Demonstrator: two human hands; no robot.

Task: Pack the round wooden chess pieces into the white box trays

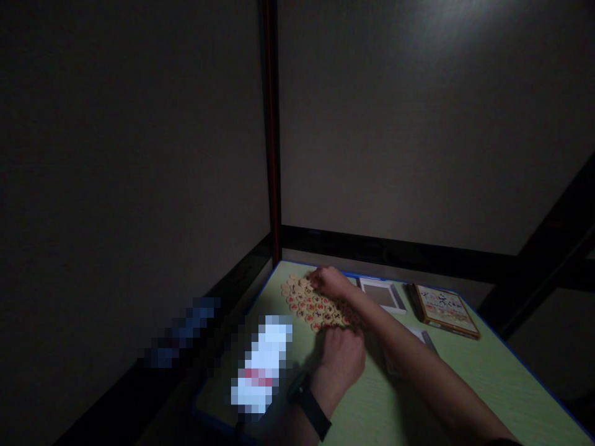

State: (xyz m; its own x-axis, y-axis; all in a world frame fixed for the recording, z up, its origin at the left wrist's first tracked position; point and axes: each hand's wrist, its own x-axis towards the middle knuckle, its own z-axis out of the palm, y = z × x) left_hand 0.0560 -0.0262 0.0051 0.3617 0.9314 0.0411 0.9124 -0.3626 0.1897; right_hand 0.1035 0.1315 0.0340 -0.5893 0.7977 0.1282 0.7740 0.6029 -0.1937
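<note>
Many round wooden xiangqi pieces (309, 303) lie packed in one flat layer, most showing red or black characters and a few at the far left looking blank. My left hand (341, 356), with a dark watch on its wrist, rests at the near edge of this group. Its fingers are curled down against the nearest pieces, hiding what is under them. Across the group reaches my right hand (332, 282), its fingers bent together onto pieces at the far edge. The fingertips are dim, and whether a piece is between them is hidden.
A blue-edged green table (506, 384) stands in a wall corner. A white open tray (382, 295) sits behind my right forearm, with another pale tray (424, 339) partly covered by it. At right lies a printed box (446, 306). A lit, pixelated phone-like screen (263, 365) stands front left.
</note>
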